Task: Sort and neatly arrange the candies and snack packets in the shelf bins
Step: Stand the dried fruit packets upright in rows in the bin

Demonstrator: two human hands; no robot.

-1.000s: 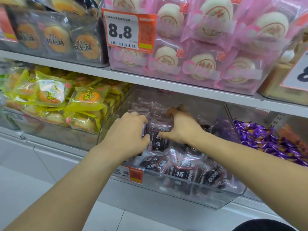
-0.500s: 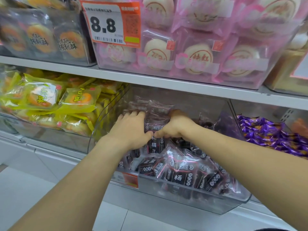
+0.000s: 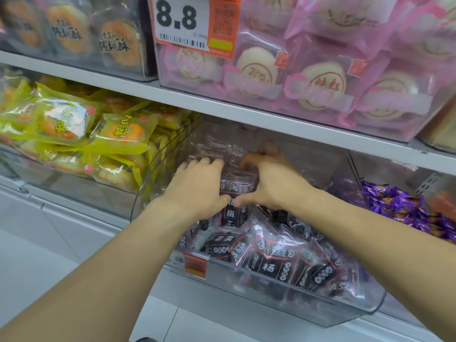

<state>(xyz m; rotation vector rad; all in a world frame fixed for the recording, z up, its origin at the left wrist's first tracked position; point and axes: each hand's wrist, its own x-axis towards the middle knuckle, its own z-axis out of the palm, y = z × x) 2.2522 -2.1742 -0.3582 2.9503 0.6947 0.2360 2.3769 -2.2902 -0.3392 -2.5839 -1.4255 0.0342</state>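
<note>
Dark snack packets (image 3: 237, 191) gripped between both hands (image 3: 233, 186).

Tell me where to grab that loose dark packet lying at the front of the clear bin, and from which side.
Probably best: pinch the dark packet by its flat upper seal edge, coming from above through the clear bin's open top. It leans against its neighbours with that edge uppermost, and the bin's front wall blocks any frontal approach.
</note>
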